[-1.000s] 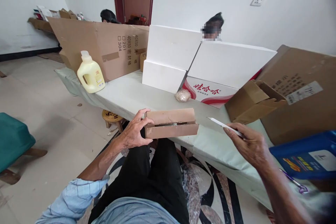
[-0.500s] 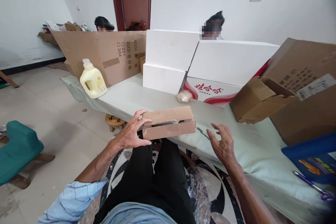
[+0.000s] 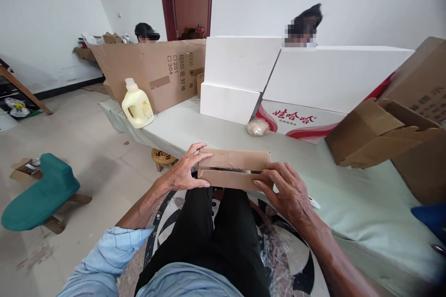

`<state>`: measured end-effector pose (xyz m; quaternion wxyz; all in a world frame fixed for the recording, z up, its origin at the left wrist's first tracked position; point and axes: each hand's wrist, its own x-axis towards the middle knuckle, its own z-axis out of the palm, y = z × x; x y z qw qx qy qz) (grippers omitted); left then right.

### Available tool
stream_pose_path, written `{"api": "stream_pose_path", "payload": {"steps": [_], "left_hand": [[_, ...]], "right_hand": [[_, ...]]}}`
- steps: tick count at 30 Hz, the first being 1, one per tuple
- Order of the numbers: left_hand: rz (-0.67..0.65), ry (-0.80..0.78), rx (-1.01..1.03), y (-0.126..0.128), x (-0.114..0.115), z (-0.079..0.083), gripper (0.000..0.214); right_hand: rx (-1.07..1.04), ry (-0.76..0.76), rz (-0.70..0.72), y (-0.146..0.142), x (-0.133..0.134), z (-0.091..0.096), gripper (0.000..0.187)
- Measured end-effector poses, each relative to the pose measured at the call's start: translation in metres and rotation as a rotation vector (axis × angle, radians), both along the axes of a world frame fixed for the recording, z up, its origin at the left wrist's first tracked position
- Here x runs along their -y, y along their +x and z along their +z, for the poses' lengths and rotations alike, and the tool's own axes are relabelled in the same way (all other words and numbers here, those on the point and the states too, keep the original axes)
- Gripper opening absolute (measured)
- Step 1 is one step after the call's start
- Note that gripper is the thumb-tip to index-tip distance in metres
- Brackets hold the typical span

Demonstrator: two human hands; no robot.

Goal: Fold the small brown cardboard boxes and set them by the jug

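A small brown cardboard box (image 3: 233,180) rests at the near edge of the cloth-covered table, its two long top flaps leaving a narrow slit between them. My left hand (image 3: 188,167) grips its left end, fingers on the far flap and thumb on the near side. At the right end, my right hand (image 3: 287,188) has its fingers and thumb closed on the box. A white-handled tool (image 3: 314,202), mostly hidden, lies beside my right wrist. Farther back on the table sits a ball of clear plastic wrap or tape (image 3: 258,127).
White boxes (image 3: 240,62) and a large brown carton (image 3: 149,74) line the table's far side, with two people behind them. A yellow jug (image 3: 137,106) stands left. An open carton (image 3: 376,134) leans at right. A green-covered stool (image 3: 45,199) stands on the floor.
My right hand has moved left from above the table and taken hold of the box's right end. My left hand keeps its grip. The view has turned left.
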<state>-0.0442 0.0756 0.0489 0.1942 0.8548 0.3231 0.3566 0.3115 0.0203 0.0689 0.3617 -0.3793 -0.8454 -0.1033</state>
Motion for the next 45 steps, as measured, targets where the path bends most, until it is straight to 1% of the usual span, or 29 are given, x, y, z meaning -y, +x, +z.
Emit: {"api": "stream_pose_path", "payload": {"steps": [2, 6, 7, 8, 14, 16, 18, 20, 22, 26, 29, 31, 33, 34, 35, 36, 37, 38, 39, 40, 41, 43, 45], "left_hand": [[0.011, 0.034, 0.034, 0.0, 0.0, 0.002, 0.071], [0.022, 0.111, 0.13, 0.001, 0.004, 0.004, 0.018], [0.027, 0.128, 0.145, 0.002, 0.005, 0.003, 0.009], [0.033, 0.149, 0.159, 0.003, 0.006, 0.003, 0.007], [0.048, 0.351, 0.244, 0.015, 0.01, 0.006, 0.012], [0.051, 0.376, 0.241, 0.018, 0.011, 0.009, 0.013], [0.056, 0.363, 0.233, 0.019, 0.012, 0.012, 0.015], [0.057, 0.315, 0.258, 0.021, 0.014, 0.015, 0.017], [0.054, 0.208, 0.319, 0.023, 0.015, 0.017, 0.02], [0.093, -0.163, 0.482, 0.03, 0.014, 0.014, 0.033], [0.173, -0.424, 0.663, 0.03, 0.008, 0.009, 0.039], [0.261, -0.504, 0.765, 0.023, 0.002, 0.006, 0.042], [0.344, -0.502, 0.808, 0.01, -0.004, 0.005, 0.044], [0.383, -0.455, 0.775, 0.002, -0.006, 0.006, 0.045], [0.415, -0.375, 0.711, -0.005, -0.007, 0.007, 0.045], [0.432, -0.27, 0.622, -0.012, -0.008, 0.008, 0.043], [0.421, -0.151, 0.516, -0.017, -0.007, 0.01, 0.038], [0.378, -0.037, 0.403, -0.02, -0.006, 0.012, 0.031], [0.306, 0.057, 0.299, -0.021, -0.005, 0.015, 0.023], [0.216, 0.115, 0.213, -0.021, -0.004, 0.018, 0.019], [0.127, 0.148, 0.131, -0.019, -0.004, 0.021, 0.019], [-0.018, 0.179, -0.034, -0.014, -0.006, 0.028, 0.027], [-0.104, 0.195, -0.169, -0.008, -0.012, 0.034, 0.036]], "right_hand": [[-0.048, -0.032, 0.043, 0.001, 0.002, 0.0, 0.009], [-0.115, -0.051, 0.055, 0.005, 0.0, -0.002, 0.008], [-0.126, -0.058, 0.054, 0.006, 0.0, -0.002, 0.008], [-0.135, -0.066, 0.053, 0.006, -0.001, -0.003, 0.008], [-0.144, -0.108, 0.083, 0.004, -0.003, -0.002, 0.01], [-0.147, -0.141, 0.094, 0.003, -0.003, -0.002, 0.014], [-0.148, -0.162, 0.101, 0.003, -0.003, -0.001, 0.016], [-0.147, -0.164, 0.106, 0.003, -0.002, -0.001, 0.018], [-0.147, -0.157, 0.105, 0.001, -0.001, 0.001, 0.021], [-0.139, -0.164, 0.093, -0.003, 0.0, 0.004, 0.029], [-0.138, -0.171, 0.105, -0.004, 0.0, 0.005, 0.029], [-0.135, -0.179, 0.11, -0.002, 0.001, 0.003, 0.029], [-0.131, -0.182, 0.114, 0.001, 0.002, 0.001, 0.029], [-0.13, -0.181, 0.116, 0.002, 0.002, 0.0, 0.03], [-0.131, -0.178, 0.115, 0.002, 0.002, -0.001, 0.031], [-0.13, -0.176, 0.112, 0.002, 0.002, -0.001, 0.031], [-0.128, -0.177, 0.107, 0.002, 0.002, -0.001, 0.031], [-0.127, -0.178, 0.101, 0.002, 0.002, 0.0, 0.031], [-0.128, -0.179, 0.098, 0.001, 0.002, 0.0, 0.032], [-0.13, -0.185, 0.097, 0.001, 0.002, 0.002, 0.032], [-0.133, -0.194, 0.099, 0.001, 0.002, 0.003, 0.032], [-0.142, -0.214, 0.108, 0.001, 0.002, 0.005, 0.031], [-0.144, -0.24, 0.112, 0.001, 0.002, 0.006, 0.031]]}}
